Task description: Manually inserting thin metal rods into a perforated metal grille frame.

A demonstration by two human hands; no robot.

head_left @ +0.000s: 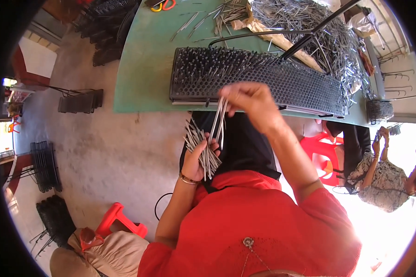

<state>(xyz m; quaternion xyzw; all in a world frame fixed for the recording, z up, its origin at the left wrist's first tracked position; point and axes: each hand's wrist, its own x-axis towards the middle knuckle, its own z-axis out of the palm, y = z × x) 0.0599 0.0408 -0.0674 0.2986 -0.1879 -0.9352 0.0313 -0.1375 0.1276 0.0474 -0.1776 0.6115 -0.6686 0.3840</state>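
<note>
My right hand [252,100] is raised in front of me, thumb and fingers pinched shut on a few thin metal pins [218,121] that hang down from the grip, their upper ends hidden inside the fingers. Just below and to the left, my left hand [199,159] is closed around a bundle of the same pins [199,147], which fan out upward and downward from the fist; a thin bracelet [187,179] circles that wrist. The hanging pins nearly meet the top of the bundle.

Beyond the right hand, at the near edge of a green table [141,69], lies a long black perforated tray [259,79]. Its left part bristles with upright pins already seated in the holes; the right part shows mostly bare holes. Farther back a loose heap of pins [309,32] spreads over paper, with yellow- and red-handled scissors [162,5] at the far edge.

To do this well, I judge the pinched pins should be kept parallel and few, so that each can be dropped into one hole, filling next to the standing ones. The left fist should stay firm, or the bundle may slip.

Another person [379,171] sits at right, near a red plastic stool [321,150].
</note>
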